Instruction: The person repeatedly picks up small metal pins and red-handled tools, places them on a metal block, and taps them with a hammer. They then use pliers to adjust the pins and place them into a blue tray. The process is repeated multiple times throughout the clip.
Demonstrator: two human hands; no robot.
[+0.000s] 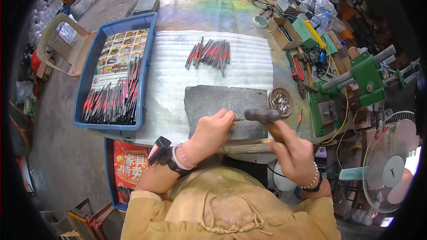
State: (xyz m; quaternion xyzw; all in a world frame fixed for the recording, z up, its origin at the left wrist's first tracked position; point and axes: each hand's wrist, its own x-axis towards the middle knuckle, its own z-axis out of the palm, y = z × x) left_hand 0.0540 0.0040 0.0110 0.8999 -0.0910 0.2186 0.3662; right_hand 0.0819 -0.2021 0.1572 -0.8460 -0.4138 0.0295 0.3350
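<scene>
My left hand point(211, 129) is closed, pinching a thin dark rod point(237, 119) whose end sticks out past the fingertips. It rests over a flat grey stone slab point(222, 100) at the table's near edge. In my right hand point(296, 160) is a hammer point(263, 115), gripped by its wooden handle. The dark hammer head hovers over the slab, just right of the rod's end; whether they touch I cannot tell. Beyond the slab, several slim black-and-red pieces point(211, 53) lie in a row on a white foam sheet point(171, 71).
Left stands a blue tray point(152, 26) with more black-and-red pieces. Right of the slab sits a round dish point(290, 99) with small shiny bits. Pliers point(299, 69), a green metal press point(367, 78) and a white fan point(391, 164) stand farther right. A plastic chair point(62, 29) is far left.
</scene>
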